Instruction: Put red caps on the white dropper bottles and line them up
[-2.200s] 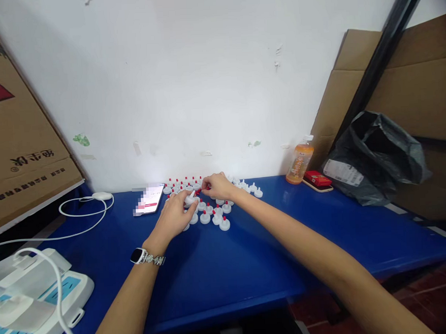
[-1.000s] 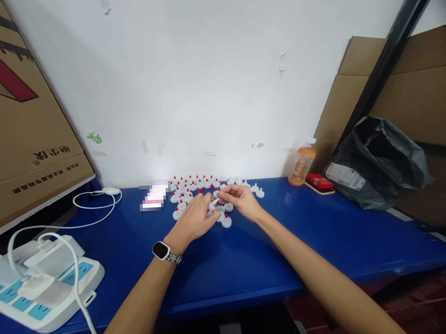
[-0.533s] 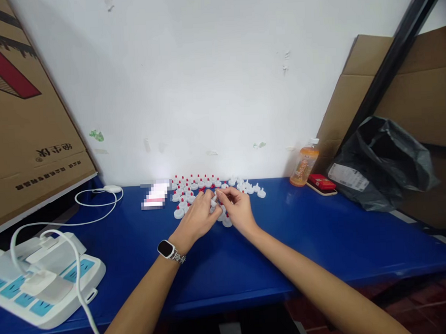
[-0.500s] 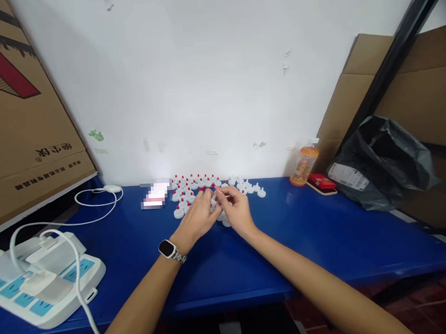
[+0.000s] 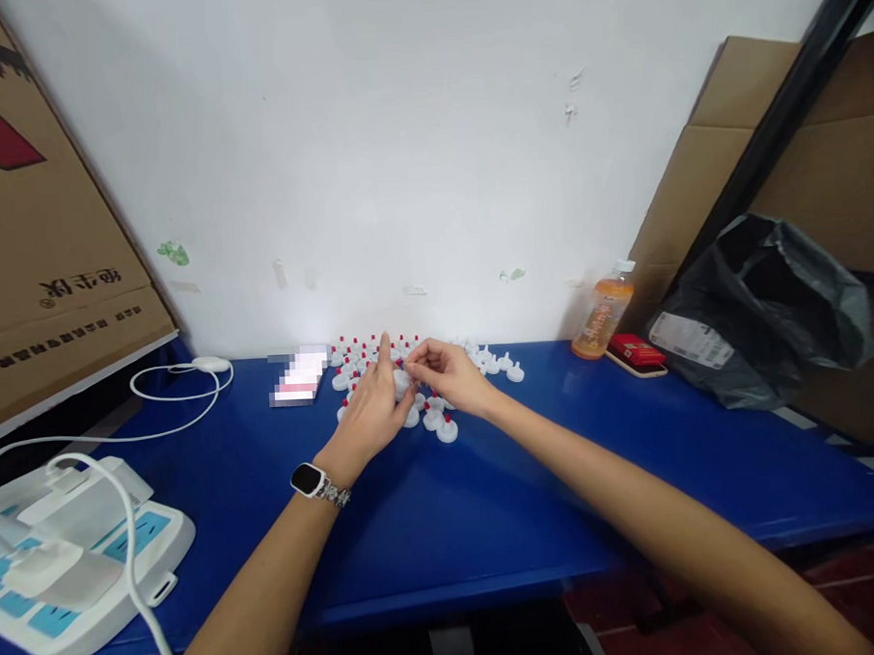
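Note:
My left hand, with a watch on its wrist, grips a white nozzle cap between thumb and fingers, the index finger pointing up. Thumb and fingertips of my right hand are pinched together at the top of that cap; whatever is between them is too small to make out. Around both hands, several white caps with red tips stand on the blue table. To the right of my right hand are white caps without red tips. Some caps are hidden behind the hands.
A white power strip with plugs and cables lies at the left, by a large cardboard box. A blurred, phone-like rectangle is left of the caps. At the right stand an orange drink bottle, a red packet and a grey plastic bag.
My left index finger has risen, and the white cap in that hand shows more. My right hand has shifted slightly left and up. Red-tipped caps in front are uncovered; the view has shifted slightly.

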A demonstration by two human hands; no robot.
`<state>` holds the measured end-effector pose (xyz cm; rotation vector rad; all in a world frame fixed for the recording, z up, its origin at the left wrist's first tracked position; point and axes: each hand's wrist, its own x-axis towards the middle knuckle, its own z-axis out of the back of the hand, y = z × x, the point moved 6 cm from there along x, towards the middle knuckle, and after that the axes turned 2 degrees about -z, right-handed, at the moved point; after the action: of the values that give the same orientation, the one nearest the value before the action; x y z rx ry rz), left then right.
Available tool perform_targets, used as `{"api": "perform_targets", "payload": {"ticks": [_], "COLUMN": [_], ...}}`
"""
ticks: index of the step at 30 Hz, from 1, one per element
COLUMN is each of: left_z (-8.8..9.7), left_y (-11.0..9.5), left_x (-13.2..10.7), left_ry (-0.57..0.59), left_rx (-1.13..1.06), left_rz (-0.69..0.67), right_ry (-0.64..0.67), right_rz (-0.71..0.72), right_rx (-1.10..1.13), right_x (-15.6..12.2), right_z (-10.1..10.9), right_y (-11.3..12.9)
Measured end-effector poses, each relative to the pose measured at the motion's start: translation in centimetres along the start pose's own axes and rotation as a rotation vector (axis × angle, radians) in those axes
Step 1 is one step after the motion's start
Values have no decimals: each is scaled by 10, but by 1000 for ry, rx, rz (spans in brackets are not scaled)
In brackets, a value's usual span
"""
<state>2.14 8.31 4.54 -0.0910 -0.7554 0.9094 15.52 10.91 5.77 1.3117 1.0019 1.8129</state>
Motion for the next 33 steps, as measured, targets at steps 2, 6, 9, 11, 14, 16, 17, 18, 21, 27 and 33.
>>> {"api": "perform_targets", "payload": {"ticks": [2,6,9,11,14,16,17,18,21,27,33], "left_z": [7,20,17,14,12,13,14,14,11,-2,0], "left_y": [10,26,26,22,19,20,21,21,17,-7,-8], "left_x": [1,1,1,1,1,0,-1,-2,1,30,40], "left_ry": [-47,-131,-64,-19,0,-21,-37,-52,-66,-18,-101], "left_rx": [56,119,140,147,158,166,165,162,126,148,93], "left_rz": [56,182,175,155,157,195,217,232,206,98,66], "right_ry": [-26,-31,106,184,224,145,76,-5,-192,-119,-60], "right_rz": [16,-28,-53,-57,-79,-92,-106,-125,-255,-421,-400], "right_rx": [-133,-609,-906,-1014,-1031,-971,-940,-914,-947,-1118,-1147], "right_x": [15,42,51,51,49,46,43,41,30,35,67], "right_z": [11,21,10,1,-2,10,22,37,88,128,108], "right_y": [-2,-14,-25,-30,-31,-28,-27,-26,-32,-54,-72]}}
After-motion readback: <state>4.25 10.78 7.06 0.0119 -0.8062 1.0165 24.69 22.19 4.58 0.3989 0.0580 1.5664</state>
